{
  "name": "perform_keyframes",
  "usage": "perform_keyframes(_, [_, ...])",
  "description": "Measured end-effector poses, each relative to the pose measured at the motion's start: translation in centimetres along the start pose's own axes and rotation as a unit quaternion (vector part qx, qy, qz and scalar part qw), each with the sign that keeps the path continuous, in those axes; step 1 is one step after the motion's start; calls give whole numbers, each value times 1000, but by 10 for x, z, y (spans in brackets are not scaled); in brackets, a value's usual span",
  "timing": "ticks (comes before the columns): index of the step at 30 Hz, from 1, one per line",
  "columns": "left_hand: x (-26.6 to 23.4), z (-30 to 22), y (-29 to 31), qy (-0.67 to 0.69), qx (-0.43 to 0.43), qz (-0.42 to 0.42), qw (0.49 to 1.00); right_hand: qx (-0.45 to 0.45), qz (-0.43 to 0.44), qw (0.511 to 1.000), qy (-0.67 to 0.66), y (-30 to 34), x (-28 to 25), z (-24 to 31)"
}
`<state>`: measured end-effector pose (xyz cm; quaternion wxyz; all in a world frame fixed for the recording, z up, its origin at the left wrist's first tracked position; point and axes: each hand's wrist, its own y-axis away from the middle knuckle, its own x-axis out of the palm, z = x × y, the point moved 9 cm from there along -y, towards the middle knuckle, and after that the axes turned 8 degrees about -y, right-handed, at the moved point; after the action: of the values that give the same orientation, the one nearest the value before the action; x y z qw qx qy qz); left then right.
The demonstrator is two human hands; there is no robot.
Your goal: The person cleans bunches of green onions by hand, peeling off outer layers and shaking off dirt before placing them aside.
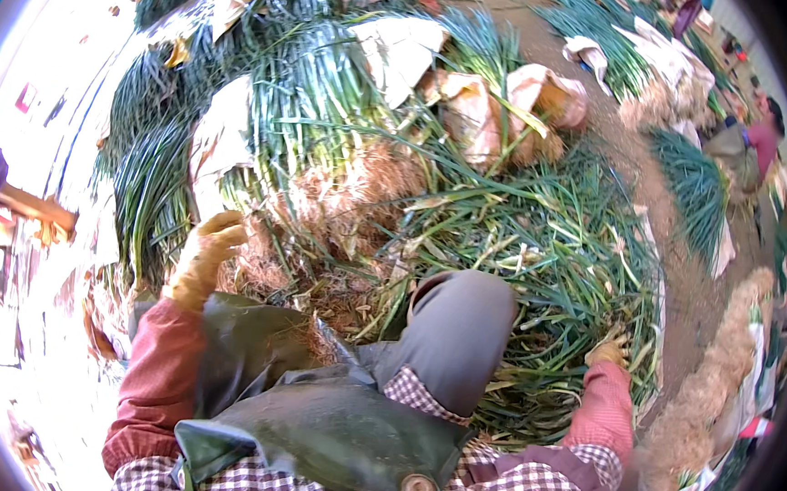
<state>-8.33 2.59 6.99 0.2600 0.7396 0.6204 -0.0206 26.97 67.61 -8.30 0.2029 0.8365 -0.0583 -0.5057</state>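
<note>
My left hand point(203, 258), in a yellow glove, is raised beside the root ends of a big bundle of green onions point(335, 168). Its fingers are bent but apart, and nothing shows between them. Pale brown roots point(361, 184) fringe the near side of that bundle. Far out to the right, my right hand point(609, 352), also gloved, rests in a wide heap of loose green onion leaves point(558, 248). Leaves partly cover its fingers, so I cannot make out whether they grip anything.
My bent knee point(465, 333) and dark green apron point(308, 422) fill the near middle. Whitish sacks point(398, 54) lie among the bundles. A row of roots point(712, 386) runs along the right. Another person point(756, 148) sits at the far right by more green onions point(690, 184).
</note>
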Motion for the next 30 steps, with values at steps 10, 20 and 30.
perform_keyframes(10, [74,67,-22,106,11,122,987,-688,98,660,-284,267,-157,334])
perform_keyframes(20, [79,86,-5,258,-68,205,942,-603,20,757,-251,398,-145,558])
perform_keyframes(30, [83,89,-1,315,-66,215,922,-718,49,688,-87,411,-90,483])
